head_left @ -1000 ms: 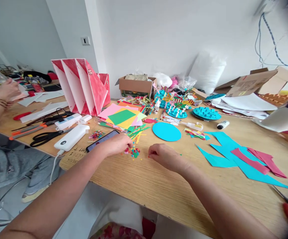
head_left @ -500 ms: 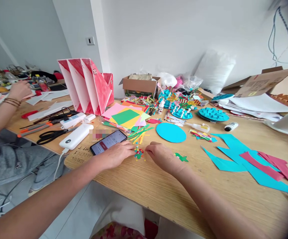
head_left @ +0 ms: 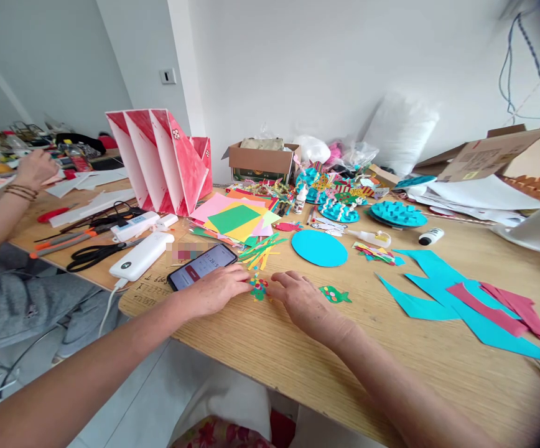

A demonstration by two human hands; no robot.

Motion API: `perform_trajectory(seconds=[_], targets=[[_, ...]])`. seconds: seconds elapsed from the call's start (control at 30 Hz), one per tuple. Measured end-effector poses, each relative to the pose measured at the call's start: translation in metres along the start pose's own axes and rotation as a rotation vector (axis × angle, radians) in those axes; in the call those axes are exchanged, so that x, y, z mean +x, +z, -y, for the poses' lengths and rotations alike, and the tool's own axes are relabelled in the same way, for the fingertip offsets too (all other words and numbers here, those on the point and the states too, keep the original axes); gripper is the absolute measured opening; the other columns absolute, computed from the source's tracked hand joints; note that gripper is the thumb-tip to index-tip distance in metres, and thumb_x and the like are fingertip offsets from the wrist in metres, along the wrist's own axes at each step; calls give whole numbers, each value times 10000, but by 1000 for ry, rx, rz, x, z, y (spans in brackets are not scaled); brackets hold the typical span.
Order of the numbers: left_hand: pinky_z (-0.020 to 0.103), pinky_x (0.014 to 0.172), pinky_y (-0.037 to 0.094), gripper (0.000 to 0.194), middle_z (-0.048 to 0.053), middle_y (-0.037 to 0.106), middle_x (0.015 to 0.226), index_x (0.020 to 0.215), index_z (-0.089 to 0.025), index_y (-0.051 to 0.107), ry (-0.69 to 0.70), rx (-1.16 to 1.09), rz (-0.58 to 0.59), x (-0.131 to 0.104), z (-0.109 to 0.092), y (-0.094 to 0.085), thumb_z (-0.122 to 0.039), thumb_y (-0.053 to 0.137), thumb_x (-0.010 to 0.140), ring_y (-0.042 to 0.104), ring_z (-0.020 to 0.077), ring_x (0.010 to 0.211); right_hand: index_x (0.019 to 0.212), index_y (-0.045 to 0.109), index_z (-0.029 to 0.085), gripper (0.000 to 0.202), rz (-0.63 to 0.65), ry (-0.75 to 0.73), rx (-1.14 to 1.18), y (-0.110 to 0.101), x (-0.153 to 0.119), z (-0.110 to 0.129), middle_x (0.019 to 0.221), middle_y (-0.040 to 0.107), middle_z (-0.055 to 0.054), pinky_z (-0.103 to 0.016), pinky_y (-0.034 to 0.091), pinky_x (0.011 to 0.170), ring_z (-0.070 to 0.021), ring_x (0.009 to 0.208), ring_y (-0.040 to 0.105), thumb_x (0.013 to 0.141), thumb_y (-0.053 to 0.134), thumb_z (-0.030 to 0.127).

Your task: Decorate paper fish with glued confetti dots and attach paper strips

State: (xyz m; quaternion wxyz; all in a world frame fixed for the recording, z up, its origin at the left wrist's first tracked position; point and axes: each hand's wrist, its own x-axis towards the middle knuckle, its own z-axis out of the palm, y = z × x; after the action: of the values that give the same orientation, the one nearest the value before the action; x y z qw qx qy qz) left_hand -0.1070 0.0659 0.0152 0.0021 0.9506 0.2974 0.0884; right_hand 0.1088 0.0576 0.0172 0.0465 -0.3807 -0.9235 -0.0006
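Many tiny paper bits [head_left: 259, 288] — red, green, blue — by the right hand [head_left: 303, 303].

On the near table are one phone [head_left: 204, 266], one white power bank [head_left: 140, 256], one plain blue paper disc [head_left: 319, 248], one green paper fish [head_left: 335, 294] and three small white bottles [head_left: 300, 201]. The wall bears one switch plate [head_left: 168, 76]; the tiny paper bits [head_left: 259, 288] are too clustered to count.

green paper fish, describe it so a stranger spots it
On the wooden table, find the blue disc. Nearer the wearer, beside the right hand, lies the green fish. Its dotted body and forked tail set it apart from the plain blue offcuts.
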Motion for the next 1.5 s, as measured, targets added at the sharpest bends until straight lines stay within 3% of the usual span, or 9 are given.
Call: perform_trajectory(seconds=[0.17, 0.37, 0.6, 0.73, 1.0, 1.33, 1.5], targets=[[291, 892, 364, 251, 51, 574, 1018, 991, -161, 570, -58, -31, -40, 2, 4, 1, -101, 369, 854, 471, 156, 997, 1094, 526, 245, 320, -45, -10, 10, -2, -2, 10, 1110, 520, -69, -308, 371, 821, -179, 983, 434, 830, 392, 124], [257, 782, 400, 200, 38, 594, 887, 902, -161, 596, -177, -7, -23, 13, 8, 3, -76, 452, 793, 514, 155, 876, 1050, 551, 234, 270, -37, -35, 20, 1, -3, 15, 1151, 508, -67, -320, 376, 829, -182, 1004, 429, 830, 416, 151], [218, 678, 382, 155, 18, 605, 796, 774, -170, 614, -276, -105, 23, 22, 16, -4, -96, 478, 774, 548, 139, 773, 958, 601, 201, 271, -152, 49, 88, 5, -8, 0, 989, 579, -76, -280, 395, 786, -164, 929, 476, 849, 362, 134], [217, 637, 367, 126, 21, 589, 723, 702, -159, 602, -269, -149, 78, 27, 15, -4, -105, 502, 756, 546, 145, 723, 949, 613, 196, 270, -173, 38, 122, 6, -8, -2, 959, 592, -71, -268, 399, 784, -157, 903, 491, 843, 373, 131], [227, 612, 355, 60, 35, 564, 733, 713, -159, 566, -243, -116, 58, 34, 15, 5, -137, 520, 745, 524, 158, 689, 892, 626, 186, 280, -195, 45, 142, 6, -8, -3, 931, 598, -71, -266, 401, 775, -156, 890, 493, 859, 350, 157], [228, 584, 351, 68, 46, 582, 731, 680, -164, 559, -296, -165, 170, 39, 15, 0, -126, 517, 718, 535, 170, 686, 851, 633, 177, 281, -192, 46, 137, 7, -7, -4, 892, 595, -77, -262, 398, 759, -153, 860, 499, 862, 353, 178], [217, 552, 329, 85, 28, 567, 689, 661, -163, 548, -305, -213, 162, 40, 15, 0, -95, 508, 693, 521, 158, 652, 826, 639, 177, 288, -184, 60, 139, 7, -7, -5, 860, 598, -74, -264, 399, 764, -154, 857, 503, 865, 354, 200]])
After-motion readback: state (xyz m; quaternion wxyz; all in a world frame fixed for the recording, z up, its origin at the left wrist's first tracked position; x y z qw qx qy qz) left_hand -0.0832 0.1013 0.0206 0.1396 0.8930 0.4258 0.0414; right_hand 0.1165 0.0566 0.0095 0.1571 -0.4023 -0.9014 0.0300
